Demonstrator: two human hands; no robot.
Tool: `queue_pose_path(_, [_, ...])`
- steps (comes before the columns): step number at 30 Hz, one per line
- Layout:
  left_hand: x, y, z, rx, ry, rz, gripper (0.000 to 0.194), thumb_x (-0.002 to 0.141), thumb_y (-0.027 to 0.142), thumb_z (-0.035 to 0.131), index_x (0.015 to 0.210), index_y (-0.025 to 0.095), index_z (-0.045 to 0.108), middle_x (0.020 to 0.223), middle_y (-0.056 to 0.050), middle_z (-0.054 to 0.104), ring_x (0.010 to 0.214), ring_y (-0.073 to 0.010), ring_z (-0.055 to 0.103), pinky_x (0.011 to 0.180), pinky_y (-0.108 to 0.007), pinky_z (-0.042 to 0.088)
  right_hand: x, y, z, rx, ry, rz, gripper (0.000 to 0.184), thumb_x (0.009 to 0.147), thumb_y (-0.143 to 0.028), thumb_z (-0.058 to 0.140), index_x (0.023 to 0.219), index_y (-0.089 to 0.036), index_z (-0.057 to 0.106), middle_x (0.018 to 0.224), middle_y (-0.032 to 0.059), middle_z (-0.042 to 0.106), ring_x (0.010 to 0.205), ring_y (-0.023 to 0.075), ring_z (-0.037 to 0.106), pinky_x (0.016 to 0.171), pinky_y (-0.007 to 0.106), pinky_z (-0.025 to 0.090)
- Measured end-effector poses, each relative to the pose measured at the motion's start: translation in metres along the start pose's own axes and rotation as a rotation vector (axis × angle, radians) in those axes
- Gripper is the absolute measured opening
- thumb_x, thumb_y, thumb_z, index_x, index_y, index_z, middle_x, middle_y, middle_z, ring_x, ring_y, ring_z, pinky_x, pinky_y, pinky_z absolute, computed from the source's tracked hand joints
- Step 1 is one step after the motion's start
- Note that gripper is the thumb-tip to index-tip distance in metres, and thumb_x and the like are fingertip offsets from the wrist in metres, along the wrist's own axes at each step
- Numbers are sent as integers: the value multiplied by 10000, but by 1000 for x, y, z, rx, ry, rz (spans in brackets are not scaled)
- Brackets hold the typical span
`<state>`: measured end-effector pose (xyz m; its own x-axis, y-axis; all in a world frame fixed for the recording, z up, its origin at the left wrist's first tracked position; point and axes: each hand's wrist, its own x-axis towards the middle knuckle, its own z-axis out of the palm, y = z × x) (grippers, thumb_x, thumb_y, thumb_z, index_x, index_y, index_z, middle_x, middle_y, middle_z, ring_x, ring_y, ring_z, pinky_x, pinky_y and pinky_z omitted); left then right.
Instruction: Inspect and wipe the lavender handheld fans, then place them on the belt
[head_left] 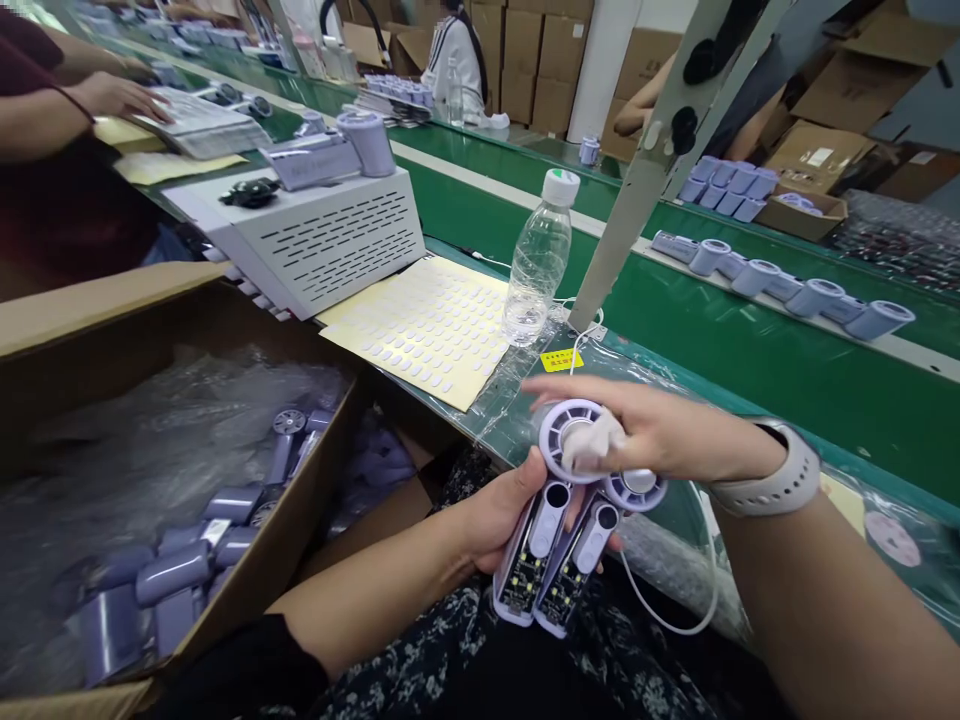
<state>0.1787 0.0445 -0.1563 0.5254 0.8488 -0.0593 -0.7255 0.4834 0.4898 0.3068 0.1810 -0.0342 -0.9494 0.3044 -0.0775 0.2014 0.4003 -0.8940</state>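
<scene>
Two lilac handheld fans are side by side above my lap, a nearer fan [546,520] and a second fan [596,535] to its right. Bare circuit boards with small lights show in their handles. My left hand [499,515] is closed around both handles, its thumb by the left fan's head. A crumpled white wipe [596,440] is pinched in my right hand [660,430] and touches the round grille of the left fan. That hand partly covers the second fan's head. A light watch band is on my right wrist.
An open carton [300,470] of lilac fan parts stands at left. On the bench are a sticker sheet [431,325], a water bottle [536,260] and a vented metal box [337,240]. A metal post [637,180] rises beside the green conveyor [675,330]. Co-workers sit nearby.
</scene>
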Motion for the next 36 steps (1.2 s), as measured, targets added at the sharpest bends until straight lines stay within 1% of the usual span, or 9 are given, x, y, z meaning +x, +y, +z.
queue_pose_path(5, [2,-5,-9,-17,55,49,729,666,871,641,694,144,604,828,-146,772,665,-211,726,605,-284,574,10,8,17,-129,70,20,219,931,-383,694,1110,-261,727,947,7,749,765,198,686,634,265,515])
queue_pose_path(9, [6,-6,-9,-38,96,84,725,720,877,577,700,153,604,815,-124,760,708,-218,727,651,-301,575,22,27,15,-305,320,98,568,1060,-616,394,810,-222,719,709,44,694,641,210,653,629,316,514])
queue_pose_path(12, [4,0,-6,-34,109,181,717,747,866,562,693,152,604,788,-120,742,744,-216,723,700,-303,574,21,45,-5,-471,657,232,584,1038,-644,378,930,-183,719,922,155,727,898,330,692,855,489,539])
queue_pose_path(16, [-3,12,-1,139,201,371,704,725,845,617,713,141,635,794,-124,736,716,-209,702,655,-282,540,-4,58,-5,-659,1030,187,682,940,-553,579,1437,-92,513,1430,277,514,1392,473,387,1151,696,236])
queue_pose_path(18, [-4,17,3,278,291,501,631,701,757,733,797,135,688,849,-119,749,798,-227,711,684,-282,534,-21,55,17,-464,976,139,624,955,-512,587,1462,-157,505,1417,223,545,1346,425,466,1134,657,332])
queue_pose_path(22, [3,24,22,367,307,597,603,689,625,830,1067,169,720,1038,-107,759,1003,-256,702,905,-355,539,-49,38,63,287,575,68,473,968,-485,675,1376,-261,593,1324,117,655,1213,321,625,987,460,565])
queue_pose_path(25, [15,27,44,326,268,549,613,732,653,780,1091,160,714,1117,-136,746,1034,-276,705,932,-404,550,-67,26,72,561,655,33,423,911,-411,788,1290,-273,663,1268,97,701,1153,303,672,921,396,606])
queue_pose_path(31, [34,26,72,293,201,412,564,810,580,757,1165,146,690,1062,-143,773,966,-293,743,899,-428,590,-104,17,71,740,875,9,453,743,-455,928,1088,-241,727,1089,99,763,941,291,740,765,357,645])
queue_pose_path(36, [33,34,86,170,-11,162,385,932,310,603,1259,116,662,1219,-166,739,1143,-327,702,1006,-465,556,-127,16,80,890,921,-15,474,722,-462,945,1078,-245,717,1060,98,773,852,285,753,719,360,650])
